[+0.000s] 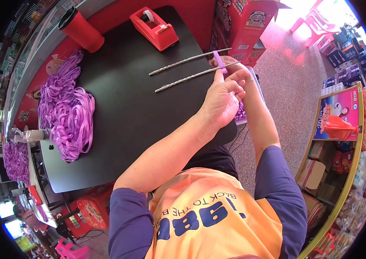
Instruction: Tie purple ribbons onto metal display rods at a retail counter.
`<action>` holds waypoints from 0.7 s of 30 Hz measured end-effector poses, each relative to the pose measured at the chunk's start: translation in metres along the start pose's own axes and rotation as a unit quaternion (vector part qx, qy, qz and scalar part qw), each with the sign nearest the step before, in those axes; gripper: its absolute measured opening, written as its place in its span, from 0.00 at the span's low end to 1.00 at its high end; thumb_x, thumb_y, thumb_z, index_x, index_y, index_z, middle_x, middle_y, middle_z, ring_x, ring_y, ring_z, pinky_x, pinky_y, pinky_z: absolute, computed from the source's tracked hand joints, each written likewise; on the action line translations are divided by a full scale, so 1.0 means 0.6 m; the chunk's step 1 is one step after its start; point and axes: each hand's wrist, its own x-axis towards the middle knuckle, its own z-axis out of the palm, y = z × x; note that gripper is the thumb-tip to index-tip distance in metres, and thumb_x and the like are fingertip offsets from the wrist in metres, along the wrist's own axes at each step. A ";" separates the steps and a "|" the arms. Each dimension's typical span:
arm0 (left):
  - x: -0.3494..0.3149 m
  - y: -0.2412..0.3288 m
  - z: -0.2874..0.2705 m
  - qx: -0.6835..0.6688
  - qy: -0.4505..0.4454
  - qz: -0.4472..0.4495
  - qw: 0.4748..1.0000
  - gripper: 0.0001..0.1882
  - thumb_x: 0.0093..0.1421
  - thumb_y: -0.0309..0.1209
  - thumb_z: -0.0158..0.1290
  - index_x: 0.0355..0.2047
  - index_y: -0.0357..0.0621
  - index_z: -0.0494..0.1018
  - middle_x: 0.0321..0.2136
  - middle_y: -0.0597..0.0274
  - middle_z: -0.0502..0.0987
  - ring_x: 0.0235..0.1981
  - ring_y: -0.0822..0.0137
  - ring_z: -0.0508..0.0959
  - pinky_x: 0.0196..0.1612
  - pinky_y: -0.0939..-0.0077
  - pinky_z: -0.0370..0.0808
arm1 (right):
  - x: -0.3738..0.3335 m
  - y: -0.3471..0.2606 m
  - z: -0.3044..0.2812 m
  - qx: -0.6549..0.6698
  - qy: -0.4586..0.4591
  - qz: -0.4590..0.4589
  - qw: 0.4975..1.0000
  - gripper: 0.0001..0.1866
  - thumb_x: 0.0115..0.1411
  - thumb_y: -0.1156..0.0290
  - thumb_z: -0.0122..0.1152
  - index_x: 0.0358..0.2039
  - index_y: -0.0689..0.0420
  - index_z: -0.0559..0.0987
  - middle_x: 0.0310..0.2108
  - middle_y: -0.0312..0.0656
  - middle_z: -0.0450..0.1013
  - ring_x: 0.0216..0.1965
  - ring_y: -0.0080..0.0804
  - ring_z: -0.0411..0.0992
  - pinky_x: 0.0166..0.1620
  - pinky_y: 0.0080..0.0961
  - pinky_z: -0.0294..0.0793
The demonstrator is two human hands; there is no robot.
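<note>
The left hand point(222, 101) pinches a purple ribbon strip point(220, 61) looped over two twisted metal rods point(191, 68) above the black desk point(122, 108). The right hand point(230, 64) – mostly hidden, its fingers' grip unclear – seems to steady the rods. A loosened pinch could let the loop slide off.

The right hand point(234, 64) is mostly hidden behind the left hand point(222, 101), so its grip on the two metal rods point(187, 69) cannot be made out. The near ends of the rods vanish between the fingers. The tray of purple bits point(241, 113) shows only a sliver past the left wrist.
</note>
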 end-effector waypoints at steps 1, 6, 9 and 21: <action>0.000 0.000 0.000 0.002 -0.001 0.001 1.000 0.38 0.48 0.16 0.46 0.61 0.53 0.55 0.52 0.63 0.67 0.49 0.68 0.66 0.53 0.65 0.61 | 0.004 -0.009 -0.007 0.046 -0.011 0.025 0.999 0.16 0.60 0.66 0.59 0.47 0.59 0.77 0.42 0.41 0.77 0.45 0.29 0.75 0.47 0.25 0.75; 0.003 -0.003 -0.003 0.016 -0.007 0.017 1.000 0.37 0.48 0.16 0.46 0.60 0.52 0.57 0.52 0.63 0.67 0.49 0.67 0.65 0.53 0.65 0.60 | 0.014 -0.045 -0.025 0.175 -0.154 0.072 0.970 0.09 0.60 0.69 0.61 0.37 0.61 0.78 0.34 0.40 0.77 0.34 0.25 0.76 0.37 0.22 0.77; 0.004 -0.004 -0.004 0.031 -0.013 0.025 0.999 0.36 0.48 0.16 0.46 0.59 0.52 0.57 0.52 0.63 0.67 0.50 0.67 0.65 0.54 0.65 0.59 | 0.012 -0.057 -0.025 0.160 -0.146 0.080 0.973 0.07 0.60 0.70 0.60 0.34 0.62 0.79 0.32 0.41 0.78 0.33 0.25 0.76 0.36 0.22 0.77; 0.003 -0.005 0.000 0.038 -0.009 0.018 0.999 0.41 0.49 0.18 0.45 0.64 0.56 0.50 0.61 0.62 0.59 0.57 0.61 0.59 0.59 0.60 0.55 | 0.001 -0.098 -0.021 0.135 -0.078 0.129 0.979 0.08 0.58 0.73 0.60 0.34 0.65 0.80 0.32 0.44 0.78 0.31 0.29 0.76 0.37 0.26 0.77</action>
